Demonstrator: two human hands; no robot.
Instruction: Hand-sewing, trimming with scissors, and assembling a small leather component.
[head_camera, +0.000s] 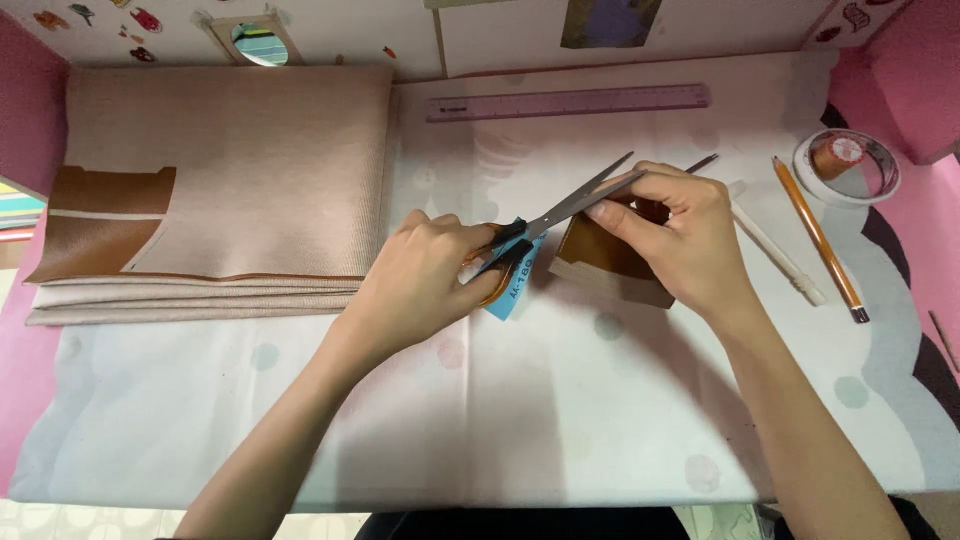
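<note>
My left hand (425, 280) grips the handles of a pair of scissors (575, 205), whose grey blades point up and to the right. A blue tag (515, 290) hangs by the handles. My right hand (675, 240) holds a small brown piece of leather-like material (600, 262) with a pale edge, fingers pinching it near the blades. The blades cross just above that piece, at my right fingertips. Both hands rest over a white cloth-covered table (520, 400).
A folded stack of beige-and-brown material (230, 170) lies at the left. A purple ruler (570, 102) lies at the back. At the right are a white pen (775, 245), an orange pencil (818, 238) and a tape roll (848, 165). Pink walls flank both sides.
</note>
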